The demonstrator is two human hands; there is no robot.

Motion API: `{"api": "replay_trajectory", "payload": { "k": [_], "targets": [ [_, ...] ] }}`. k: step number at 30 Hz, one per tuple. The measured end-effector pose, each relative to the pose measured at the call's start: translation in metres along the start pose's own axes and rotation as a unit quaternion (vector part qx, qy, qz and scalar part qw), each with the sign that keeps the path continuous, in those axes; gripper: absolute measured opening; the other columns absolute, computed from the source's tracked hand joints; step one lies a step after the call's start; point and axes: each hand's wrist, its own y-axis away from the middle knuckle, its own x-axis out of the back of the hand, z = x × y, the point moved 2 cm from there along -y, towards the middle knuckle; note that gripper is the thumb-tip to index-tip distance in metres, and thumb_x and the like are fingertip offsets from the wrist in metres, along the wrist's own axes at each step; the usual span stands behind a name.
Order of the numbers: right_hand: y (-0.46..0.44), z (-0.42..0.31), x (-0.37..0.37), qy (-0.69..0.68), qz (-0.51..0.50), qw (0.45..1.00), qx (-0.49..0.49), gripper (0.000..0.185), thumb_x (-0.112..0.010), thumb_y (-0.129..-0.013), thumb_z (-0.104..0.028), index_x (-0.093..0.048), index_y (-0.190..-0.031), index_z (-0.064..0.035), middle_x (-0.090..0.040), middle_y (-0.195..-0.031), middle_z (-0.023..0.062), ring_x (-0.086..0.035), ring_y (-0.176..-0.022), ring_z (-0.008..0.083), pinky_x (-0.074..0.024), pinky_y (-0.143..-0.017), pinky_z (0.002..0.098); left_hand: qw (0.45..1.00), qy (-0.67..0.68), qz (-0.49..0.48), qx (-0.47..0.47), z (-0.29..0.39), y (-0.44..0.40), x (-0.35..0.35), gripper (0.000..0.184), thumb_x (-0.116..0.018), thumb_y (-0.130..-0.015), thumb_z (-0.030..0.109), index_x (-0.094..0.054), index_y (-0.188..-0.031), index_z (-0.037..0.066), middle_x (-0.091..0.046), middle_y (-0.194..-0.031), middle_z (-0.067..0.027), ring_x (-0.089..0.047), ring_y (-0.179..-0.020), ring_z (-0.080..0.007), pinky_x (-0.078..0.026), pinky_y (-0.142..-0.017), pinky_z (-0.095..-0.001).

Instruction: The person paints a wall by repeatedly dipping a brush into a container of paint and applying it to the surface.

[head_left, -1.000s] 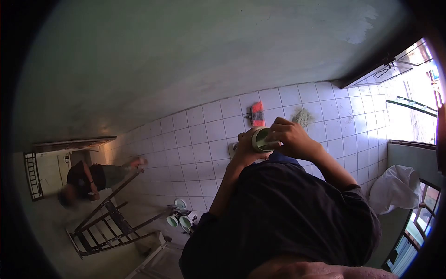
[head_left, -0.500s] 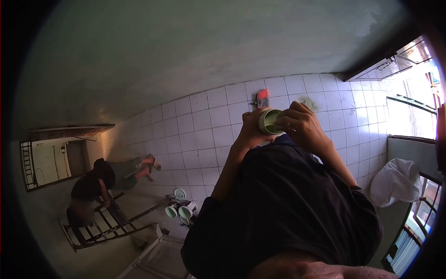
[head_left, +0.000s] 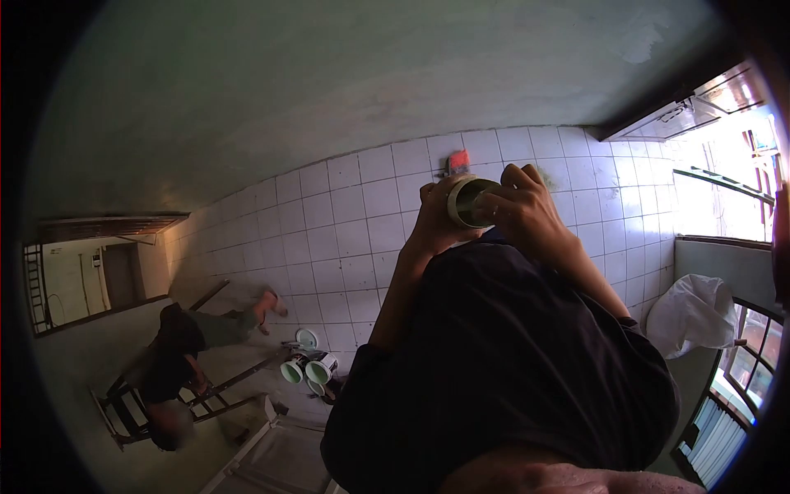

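A round pale container with a greenish inside is tilted toward the camera in front of the dark shirt. My left hand is wrapped round its left side. My right hand is at the right rim, its fingers bent and partly inside the opening; whatever they pinch is too small to name. Just beyond the container, a red-orange object lies on the white tiled floor, its near part hidden behind my left hand.
Another person stands at the left beside a ladder. Open paint buckets are on the floor near them. A white sack is at the right, by a window. A doorway lets in bright light.
The container and both hands have shifted upward in view, and the container's inside looks darker. The other person has moved closer to the ladder and now overlaps it.
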Motion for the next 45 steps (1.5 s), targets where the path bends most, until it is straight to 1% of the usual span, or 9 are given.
{"api": "replay_trajectory", "payload": {
  "k": [3,5,8,14,22,24,28,37,45],
  "targets": [
    [-0.002,-0.009,0.006,0.006,0.024,1.0,0.006,0.016,-0.078,-0.075,-0.011,-0.07,-0.088,-0.0136,-0.07,-0.085,-0.0024,-0.057,-0.09,0.0195,-0.043,-0.085,0.0366,0.998,-0.067,-0.001,-0.021,0.006,0.001,0.004,0.09,-0.099,-0.055,0.025,-0.06,-0.135,0.016,-0.067,-0.128,-0.0023,-0.061,-0.12,-0.0215,-0.033,-0.111,-0.0419],
    [-0.003,-0.004,0.004,0.015,0.023,1.0,0.002,0.016,-0.078,-0.074,-0.011,-0.07,-0.088,-0.0136,-0.07,-0.086,-0.0023,-0.057,-0.09,0.0196,-0.043,-0.085,0.0368,0.994,-0.096,0.009,-0.044,0.006,-0.001,0.003,0.09,-0.098,-0.054,0.021,-0.06,-0.135,0.01,-0.067,-0.132,-0.0061,-0.062,-0.124,-0.0267,-0.045,-0.108,-0.0428],
    [-0.003,0.007,0.001,0.023,0.015,1.0,-0.003,0.016,-0.077,-0.074,-0.012,-0.07,-0.087,-0.014,-0.07,-0.086,-0.0022,-0.057,-0.089,0.0195,-0.0428,-0.085,0.037,0.987,-0.119,0.025,-0.105,0.018,-0.001,0.006,0.092,-0.098,-0.053,0.021,-0.059,-0.136,0.011,-0.067,-0.132,-0.006,-0.062,-0.124,-0.027,-0.043,-0.109,-0.0431],
    [-0.003,0.004,0.014,0.034,0.006,0.999,-0.009,0.015,-0.077,-0.074,-0.014,-0.068,-0.086,-0.015,-0.07,-0.085,-0.0038,-0.057,-0.089,0.0186,-0.0423,-0.086,0.0367,0.994,-0.069,0.006,-0.083,0.016,-0.008,0.004,0.092,-0.098,-0.054,0.021,-0.059,-0.136,0.011,-0.068,-0.131,-0.0063,-0.063,-0.123,-0.0271,-0.04,-0.111,-0.0427],
    [0.001,0.007,0.018,0.035,-0.016,0.999,-0.016,0.013,-0.076,-0.076,-0.011,-0.068,-0.087,-0.015,-0.07,-0.081,-0.0065,-0.057,-0.089,0.0175,-0.0414,-0.087,0.0367,0.995,-0.054,0.006,-0.089,0.013,-0.019,0.0,0.088,-0.098,-0.053,0.023,-0.062,-0.133,0.012,-0.069,-0.129,-0.0062,-0.064,-0.12,-0.0269,-0.041,-0.109,-0.0425],
    [0.0,0.005,0.025,0.022,-0.005,0.999,-0.027,0.015,-0.076,-0.076,-0.01,-0.069,-0.088,-0.0143,-0.071,-0.081,-0.006,-0.057,-0.09,0.0177,-0.0416,-0.088,0.0371,0.997,-0.033,0.005,-0.075,0.014,-0.022,0.0,0.088,-0.098,-0.053,0.024,-0.063,-0.132,0.012,-0.069,-0.129,-0.0059,-0.064,-0.122,-0.0268,-0.04,-0.109,-0.0422],
    [-0.004,0.004,0.023,0.028,0.034,0.999,-0.015,0.016,-0.076,-0.077,-0.01,-0.069,-0.09,-0.0135,-0.071,-0.082,-0.005,-0.058,-0.091,0.0177,-0.0418,-0.088,0.0372,0.992,-0.077,-0.005,-0.103,0.019,-0.023,0.001,0.092,-0.099,-0.053,0.026,-0.061,-0.135,0.012,-0.068,-0.131,-0.0048,-0.062,-0.125,-0.0261,-0.038,-0.11,-0.0437],
    [0.002,0.01,0.03,0.024,-0.013,0.999,-0.043,0.013,-0.076,-0.079,-0.01,-0.067,-0.088,-0.0132,-0.071,-0.082,-0.0039,-0.059,-0.092,0.0181,-0.0426,-0.088,0.0379,0.989,-0.093,-0.016,-0.112,0.017,-0.028,-0.004,0.097,-0.1,-0.052,0.027,-0.057,-0.137,0.013,-0.067,-0.134,-0.0039,-0.061,-0.128,-0.0239,-0.034,-0.111,-0.0436],
    [0.017,-0.007,0.027,0.027,0.024,0.999,-0.027,0.013,-0.077,-0.077,-0.01,-0.068,-0.086,-0.0143,-0.062,-0.071,-0.0005,-0.057,-0.086,0.018,-0.0409,-0.084,0.0368,0.989,-0.087,-0.009,-0.118,0.022,-0.008,-0.008,0.097,-0.1,-0.052,0.025,-0.057,-0.137,0.013,-0.067,-0.134,-0.0032,-0.061,-0.127,-0.0231,-0.034,-0.11,-0.0431]
  ]
}}
